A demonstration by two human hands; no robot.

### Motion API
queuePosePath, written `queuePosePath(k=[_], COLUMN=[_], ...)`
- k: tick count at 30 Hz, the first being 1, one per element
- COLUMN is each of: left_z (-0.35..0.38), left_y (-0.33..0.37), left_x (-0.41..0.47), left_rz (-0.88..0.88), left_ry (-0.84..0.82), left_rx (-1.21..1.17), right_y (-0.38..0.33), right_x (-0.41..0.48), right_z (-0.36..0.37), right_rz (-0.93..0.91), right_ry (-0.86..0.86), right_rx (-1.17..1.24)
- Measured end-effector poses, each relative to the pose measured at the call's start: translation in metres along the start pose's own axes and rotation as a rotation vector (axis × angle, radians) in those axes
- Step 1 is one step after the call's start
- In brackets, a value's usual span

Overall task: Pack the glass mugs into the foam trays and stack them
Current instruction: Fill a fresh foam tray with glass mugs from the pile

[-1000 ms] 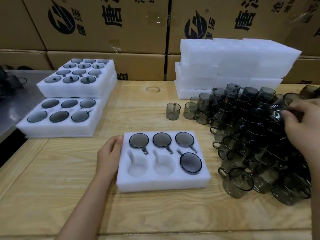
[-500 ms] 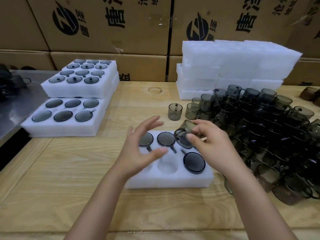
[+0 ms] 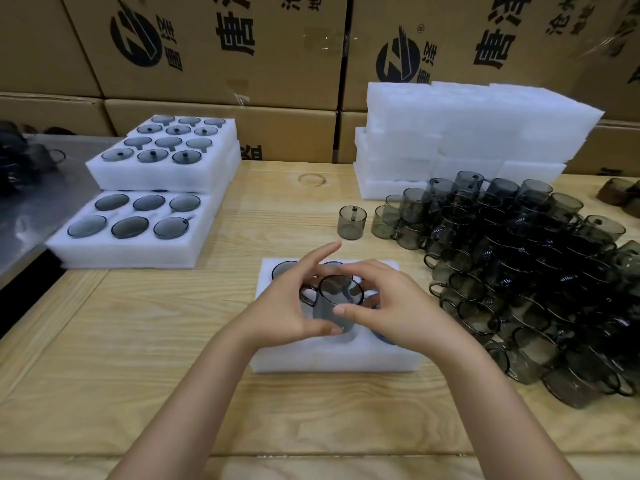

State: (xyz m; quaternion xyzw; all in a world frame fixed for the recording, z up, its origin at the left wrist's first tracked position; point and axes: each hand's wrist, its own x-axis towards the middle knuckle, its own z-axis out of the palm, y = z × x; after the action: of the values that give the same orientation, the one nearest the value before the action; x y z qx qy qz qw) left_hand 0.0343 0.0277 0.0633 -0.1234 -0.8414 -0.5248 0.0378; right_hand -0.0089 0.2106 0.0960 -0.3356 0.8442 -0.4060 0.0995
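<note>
Together, left hand [image 3: 277,308] and right hand [image 3: 398,306] gripping mug [image 3: 337,301], above foam tray [image 3: 329,360]

Left hand [image 3: 277,315] now on mug [image 3: 341,289]

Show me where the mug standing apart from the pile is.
Head view: the lone mug stands just left of the mug pile, beyond the foam tray.

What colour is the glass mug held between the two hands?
The mug is smoky dark grey and see-through, clearest in the head view.
</note>
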Motion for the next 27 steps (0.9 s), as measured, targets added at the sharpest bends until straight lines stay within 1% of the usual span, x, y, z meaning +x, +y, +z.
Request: queuePosePath(k=[3,6,10,12,15,18,20,21,23,24,25,27], left_z=[-0.001,-0.007,-0.007,-0.007,-0.008,-0.011,-0.014,-0.014,-0.012,-0.008,-0.003,0.007], left_y=[-0.001,-0.003,-0.006,-0.006,-0.003,-0.002,0.002,0.003,0.009,0.013,0.018,0.026], left_x=[-0.001,-0.002,-0.005,-0.007,-0.006,-0.006,-0.007,-0.007,-0.005,-0.003,0.000,0.008], left_rz=[-0.034,-0.053,-0.093,-0.101,-0.110,-0.128,-0.158,-0.160,-0.143,-0.123,-0.100,-0.037], left_ry=[0.020,0.032,-0.007,-0.019,-0.052,-0.096,-0.124,-0.125,-0.074,-0.027,0.026,0.105], left_rx=[0.037,0.099,0.082,0.115,0.224,0.235,0.171,0.075,-0.150,-0.214,-0.223,-0.133], right_y=[0.001,0.004,0.005,0.002,-0.005,-0.010,-0.010,-0.010,-0.009,-0.008,-0.008,-0.014], right_x=[-0.002,-0.006,-0.009,-0.009,-0.006,0.000,0.004,0.004,0.004,0.004,0.005,0.009], right_z=[0.004,0.010,0.015,0.016,0.020,0.022,0.022,0.022,0.022,0.021,0.019,0.016], right_rz=[-0.032,0.011,0.080,0.105,0.145,0.182,0.193,0.193,0.187,0.183,0.171,0.081], right_ry=[0.056,0.090,0.115,0.137,0.109,0.063,0.049,0.037,0.001,-0.015,-0.019,0.014], right_rx=[-0.009,-0.003,-0.152,-0.224,-0.324,-0.347,-0.352,-0.366,-0.399,-0.399,-0.376,-0.273])
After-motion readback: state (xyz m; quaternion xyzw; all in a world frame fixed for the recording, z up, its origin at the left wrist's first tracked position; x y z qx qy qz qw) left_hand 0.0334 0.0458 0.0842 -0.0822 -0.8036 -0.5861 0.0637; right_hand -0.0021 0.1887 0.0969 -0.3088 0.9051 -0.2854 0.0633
